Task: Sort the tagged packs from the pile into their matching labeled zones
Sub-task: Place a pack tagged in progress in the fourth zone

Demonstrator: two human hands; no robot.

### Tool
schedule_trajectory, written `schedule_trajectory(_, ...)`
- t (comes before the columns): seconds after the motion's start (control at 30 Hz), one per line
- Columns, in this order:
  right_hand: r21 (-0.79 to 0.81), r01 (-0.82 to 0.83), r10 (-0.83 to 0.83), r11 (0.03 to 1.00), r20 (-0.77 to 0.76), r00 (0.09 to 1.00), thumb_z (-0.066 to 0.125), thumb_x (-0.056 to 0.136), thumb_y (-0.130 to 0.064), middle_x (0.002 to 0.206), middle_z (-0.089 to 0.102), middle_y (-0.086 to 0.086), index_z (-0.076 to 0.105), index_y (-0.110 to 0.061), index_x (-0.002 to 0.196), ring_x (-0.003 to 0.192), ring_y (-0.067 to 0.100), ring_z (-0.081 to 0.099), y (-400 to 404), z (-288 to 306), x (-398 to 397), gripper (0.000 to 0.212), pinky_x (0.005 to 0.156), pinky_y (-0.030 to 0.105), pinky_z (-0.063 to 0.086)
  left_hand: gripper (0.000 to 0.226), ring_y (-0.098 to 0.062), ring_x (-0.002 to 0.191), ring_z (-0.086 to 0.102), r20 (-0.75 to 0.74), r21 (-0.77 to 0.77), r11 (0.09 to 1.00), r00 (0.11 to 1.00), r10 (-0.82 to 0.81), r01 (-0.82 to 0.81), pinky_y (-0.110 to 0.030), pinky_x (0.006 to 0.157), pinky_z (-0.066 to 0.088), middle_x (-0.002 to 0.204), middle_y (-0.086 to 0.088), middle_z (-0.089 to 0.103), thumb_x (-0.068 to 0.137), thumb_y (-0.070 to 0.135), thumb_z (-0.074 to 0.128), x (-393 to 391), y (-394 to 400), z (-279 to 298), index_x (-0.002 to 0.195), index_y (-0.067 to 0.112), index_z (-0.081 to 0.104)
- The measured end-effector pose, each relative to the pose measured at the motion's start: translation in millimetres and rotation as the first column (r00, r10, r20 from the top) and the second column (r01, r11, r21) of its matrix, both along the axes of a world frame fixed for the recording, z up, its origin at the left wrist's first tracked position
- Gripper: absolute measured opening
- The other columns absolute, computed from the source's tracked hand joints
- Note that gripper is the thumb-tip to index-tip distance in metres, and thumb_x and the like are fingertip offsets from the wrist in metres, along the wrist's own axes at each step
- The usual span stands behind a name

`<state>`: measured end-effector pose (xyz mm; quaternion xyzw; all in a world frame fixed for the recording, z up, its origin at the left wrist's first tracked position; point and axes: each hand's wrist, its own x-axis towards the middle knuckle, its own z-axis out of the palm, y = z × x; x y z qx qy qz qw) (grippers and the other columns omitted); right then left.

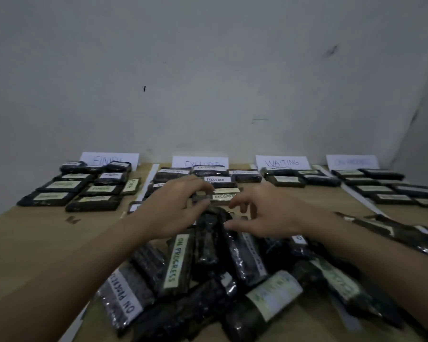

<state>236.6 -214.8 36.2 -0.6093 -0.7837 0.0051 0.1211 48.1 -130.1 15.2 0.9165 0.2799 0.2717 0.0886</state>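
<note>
Both hands reach out over the far edge of the pile [232,280] of dark wrapped packs heaped at the near middle of the worktop [35,233]. The left hand [176,206] has its fingers curled forward and seems to pinch a small pack [203,196] at the near edge of the EXCLUDED zone, though motion blur makes the contact uncertain. The right hand [262,215] hovers just beside it with loosely spread, slightly bent fingers and holds nothing that can be seen. The step in hand looks like setting a pack down with its fellows below the EXCLUDED sign [200,162], or squaring it up there. Next, I judge, a fresh pack should be drawn from the pile, its tag read, and carried to the matching zone; a pack tagged ON PROGRESS [179,261] lies face up near the left hand and would belong at the far right. Along the far wall stand also the FINISH sign [109,159], the WAITING sign [282,162] and a washed-out sign [352,162] at far right, barely legible. Several pile tags are turned away, blurred, or covered by the forearms, and the pile runs off the near and right edges of view.
</note>
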Motion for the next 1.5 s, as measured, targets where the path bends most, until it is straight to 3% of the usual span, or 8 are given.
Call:
schedule_trajectory(0.13, -0.107, 0.176, -0.181, 0.979, -0.043, 0.982, 0.054, 0.071, -0.074, 0.078, 0.052, -0.007, 0.052, -0.024, 0.092, 0.076, 0.014, 0.053, -34, -31, -17, 0.054, 0.059, 0.025, 0.043, 0.040, -0.010, 0.106, 0.054, -0.018, -0.043, 0.999, 1.000, -0.001, 0.000, -0.029, 0.092, 0.043, 0.113, 0.007, 0.060, 0.084, 0.039, 0.045, 18, -11, -5, 0.114, 0.019, 0.061)
schedule_trajectory(0.37, 0.071, 0.383, -0.359, 0.921, -0.227, 0.905, 0.049, 0.083, -0.035, 0.072, 0.053, 0.000, 0.050, -0.014, 0.076, 0.065, 0.020, 0.052, -45, -35, -22, 0.022, 0.052, 0.029, 0.039, 0.041, -0.013, 0.074, 0.061, -0.074, -0.258, 0.945, 0.979, 0.188, -0.201, -0.027, 0.065, 0.045, 0.085, 0.000, 0.067, 0.088, 0.051, 0.047, 30, -27, -6, 0.097, 0.016, 0.066)
schedule_trajectory(0.53, 0.667, 0.266, -0.296, 0.696, -0.070, 0.953, 0.046, 0.085, -0.025, 0.086, 0.070, 0.006, 0.065, -0.005, 0.107, 0.066, 0.019, 0.065, -46, -35, -16, 0.035, 0.049, 0.023, 0.045, 0.045, -0.024, 0.061, 0.065, 0.311, -0.845, 0.507, 0.929, 0.202, 0.172, -0.024, 0.046, 0.047, 0.085, -0.008, 0.069, 0.084, 0.046, 0.049, 36, -43, 13, 0.106, 0.009, 0.061)
schedule_trajectory(0.67, 0.873, 0.085, -0.243, 0.481, 0.039, 0.969, 0.063, 0.080, -0.007, 0.116, 0.064, 0.020, 0.062, -0.004, 0.117, 0.109, 0.033, 0.061, -31, -42, 5, 0.037, 0.085, 0.043, 0.051, 0.038, -0.026, 0.086, 0.069, 0.604, -0.789, 0.293, 0.767, 0.216, 0.540, -0.031, 0.066, 0.058, 0.095, -0.008, 0.072, 0.068, 0.026, 0.059, 32, -46, 19, 0.101, 0.008, 0.064)
schedule_trajectory(1.13, 0.878, -0.037, -0.065, 0.478, 0.078, 0.995, 0.067, 0.081, -0.019, 0.090, 0.069, 0.014, 0.073, -0.004, 0.079, 0.095, 0.025, 0.060, -37, -44, 45, 0.016, 0.085, 0.034, 0.048, 0.019, -0.018, 0.078, 0.071, 0.705, -0.697, 0.449, 0.647, 0.291, 0.559, -0.032, 0.060, 0.059, 0.091, -0.006, 0.072, 0.083, 0.015, 0.055, 22, -29, 18, 0.100, 0.011, 0.062)
schedule_trajectory(1.23, 0.854, 0.015, -0.045, 0.520, 0.010, 0.999, 0.066, 0.081, -0.018, 0.095, 0.067, 0.012, 0.072, -0.005, 0.089, 0.095, 0.023, 0.059, -38, -38, 50, 0.016, 0.082, 0.034, 0.050, 0.014, -0.015, 0.079, 0.069, 0.642, -0.680, 0.619, 0.727, 0.244, 0.393, -0.028, 0.057, 0.056, 0.088, -0.002, 0.072, 0.091, 0.020, 0.051, 35, -26, 26, 0.100, 0.023, 0.062)
schedule_trajectory(1.37, 0.749, 0.155, -0.033, 0.644, -0.175, 0.984, 0.053, 0.086, -0.026, 0.117, 0.058, 0.010, 0.058, -0.006, 0.120, 0.108, 0.021, 0.055, -39, -22, 50, 0.040, 0.091, 0.033, 0.049, 0.024, -0.003, 0.070, 0.065, 0.524, -0.326, 0.934, 0.850, 0.050, 0.146, -0.017, 0.057, 0.051, 0.081, 0.005, 0.072, 0.080, 0.035, 0.066, 65, -25, 38, 0.101, 0.031, 0.056)
schedule_trajectory(1.5, 0.556, 0.238, -0.025, 0.797, -0.363, 0.932, 0.046, 0.088, -0.027, 0.134, 0.046, -0.001, 0.039, -0.016, 0.139, 0.125, 0.010, 0.040, -42, -18, 59, 0.052, 0.104, 0.022, 0.035, 0.039, -0.002, 0.073, 0.056, 0.243, 0.133, 0.977, 0.950, -0.195, 0.167, -0.012, 0.066, 0.044, 0.082, 0.010, 0.068, 0.070, 0.058, 0.060, 98, -24, 48, 0.096, 0.030, 0.063)
